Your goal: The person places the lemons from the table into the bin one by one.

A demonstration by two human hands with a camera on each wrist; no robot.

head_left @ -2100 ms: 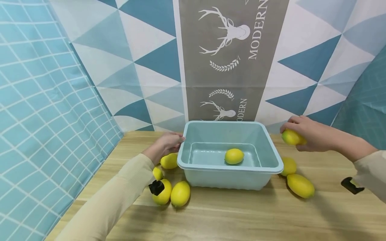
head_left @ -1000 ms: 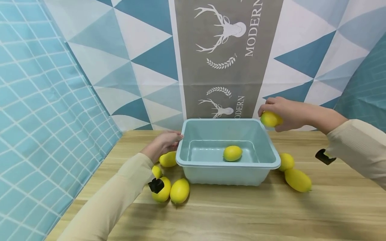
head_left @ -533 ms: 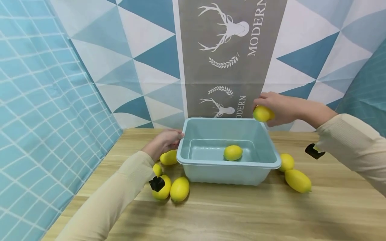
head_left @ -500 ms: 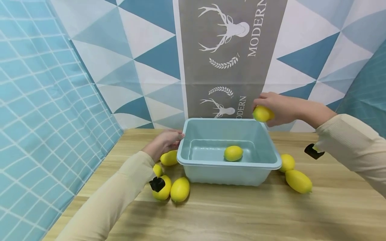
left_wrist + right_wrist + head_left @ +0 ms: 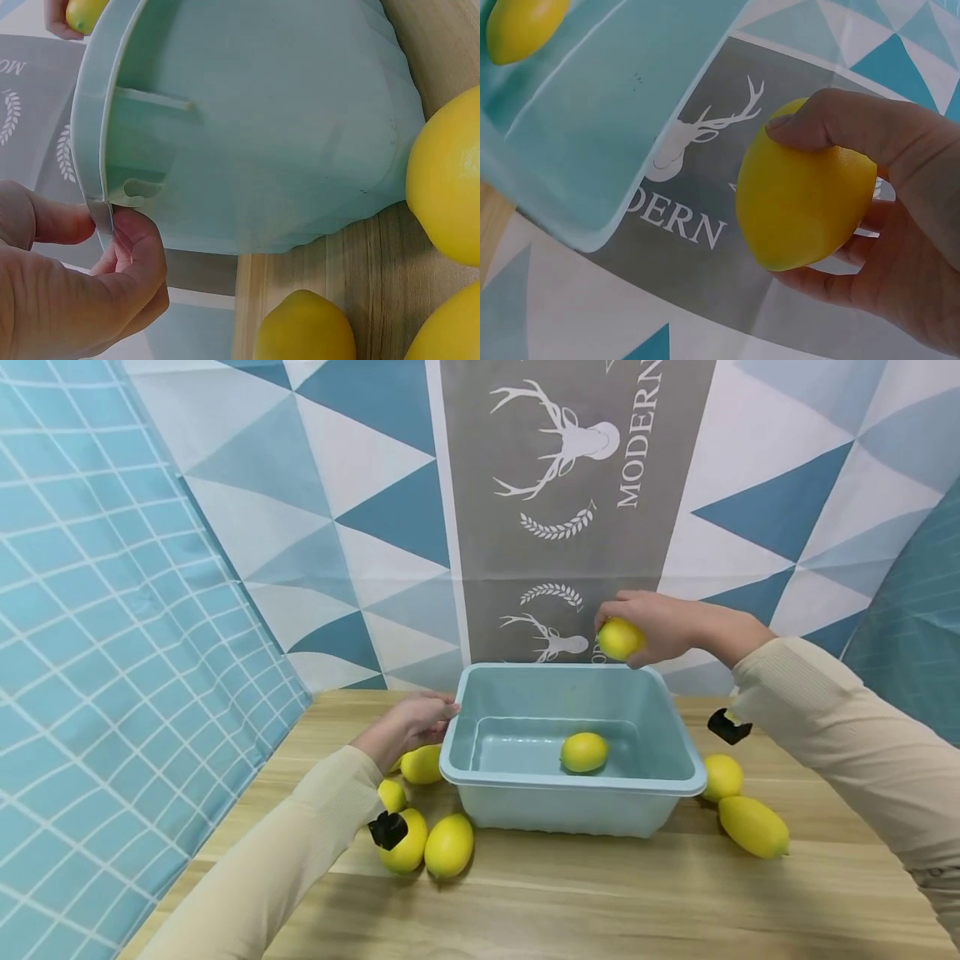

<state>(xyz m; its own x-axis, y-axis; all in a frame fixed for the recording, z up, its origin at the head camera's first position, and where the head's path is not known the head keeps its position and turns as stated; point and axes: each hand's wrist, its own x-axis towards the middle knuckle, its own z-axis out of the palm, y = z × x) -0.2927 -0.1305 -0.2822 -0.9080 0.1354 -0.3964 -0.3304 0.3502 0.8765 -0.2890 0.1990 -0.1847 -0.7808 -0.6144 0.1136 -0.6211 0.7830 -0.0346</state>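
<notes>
A light blue plastic basin (image 5: 555, 810) stands on the wooden table, with one lemon (image 5: 584, 752) lying on its floor. My left hand (image 5: 411, 723) pinches the basin's left rim between thumb and fingers, which the left wrist view shows closely at the rim (image 5: 94, 150). Up above the basin's back right part, my right hand (image 5: 660, 625) grips a second lemon (image 5: 621, 638). In the right wrist view the thumb lies over this held lemon (image 5: 806, 199) and the fingers curl beneath it.
Several lemons (image 5: 449, 846) lie left of the basin, some partly behind the left wrist. Two more lemons (image 5: 753, 827) rest by its right side. A patterned cloth (image 5: 390, 527) hangs behind the table (image 5: 570, 902), and blue checked cloth (image 5: 112, 652) borders the left.
My right hand has carried its lemon up and leftward, from beside the basin to above its back right part. The left hand has kept its hold on the rim.
</notes>
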